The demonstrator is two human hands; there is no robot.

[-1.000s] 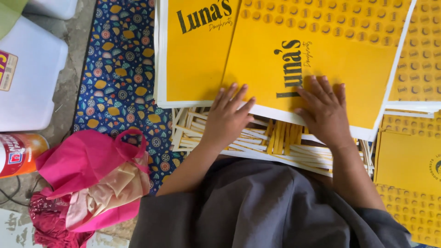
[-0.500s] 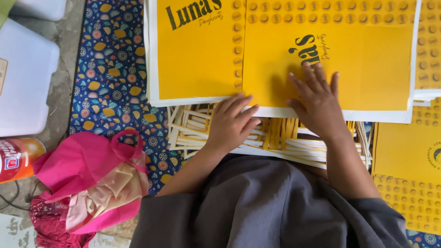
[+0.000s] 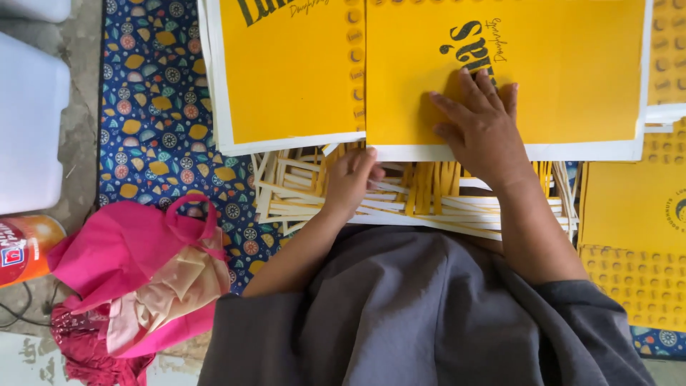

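Your right hand [image 3: 482, 125], fingers spread, presses flat on the yellow sheet [image 3: 543, 71] at upper right. Your left hand [image 3: 351, 180] curls, pinching that sheet's lower edge above the strips [image 3: 429, 200].

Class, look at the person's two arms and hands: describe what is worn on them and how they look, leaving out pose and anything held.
Both hands, left hand and right hand, are bare: no gloves, rings or watch show. The forearms are uncovered too. Loose dark grey sleeves of a plain garment end near the elbows.
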